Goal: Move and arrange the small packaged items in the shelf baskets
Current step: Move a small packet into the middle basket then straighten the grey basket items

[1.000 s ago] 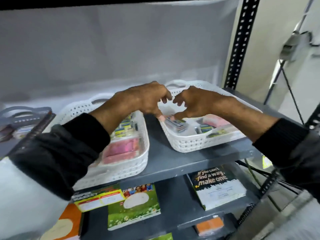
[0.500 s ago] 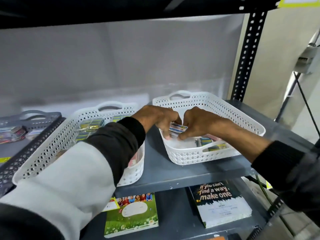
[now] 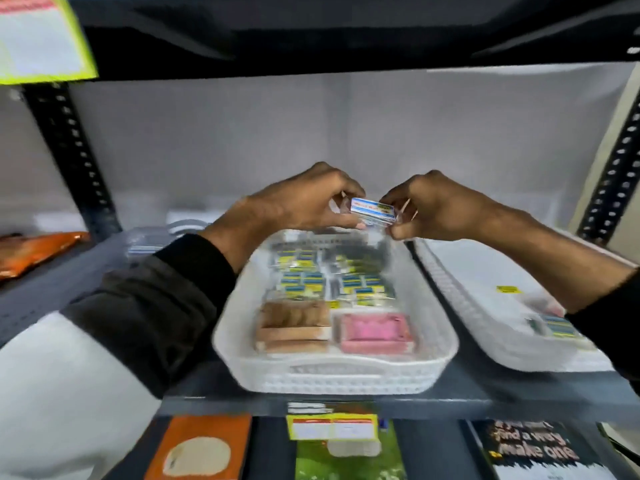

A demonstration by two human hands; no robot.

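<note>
On the grey shelf [image 3: 467, 393] in front of us sit two white perforated baskets. We see the middle basket [image 3: 332, 379] holding rows of small blue-and-yellow packets [image 3: 332, 282] toward its back, with a brown packet [image 3: 292, 327] and a pink packet [image 3: 372, 332] side by side at its near end. To the right, the second basket [image 3: 491, 327] holds only a few blue-and-yellow packets near its front, partly hidden by our right sleeve. Below, books [image 3: 349, 448] lie flat on the lower shelf. Above the far end of the middle basket, both our hands meet: our left hand [image 3: 304, 202] and right hand [image 3: 436, 209] each pinch one end of a small blue-and-white packet [image 3: 373, 210], fingers closed on it, holding it in the air, clear of the basket beneath. Motion blur softens the print on it.
</note>
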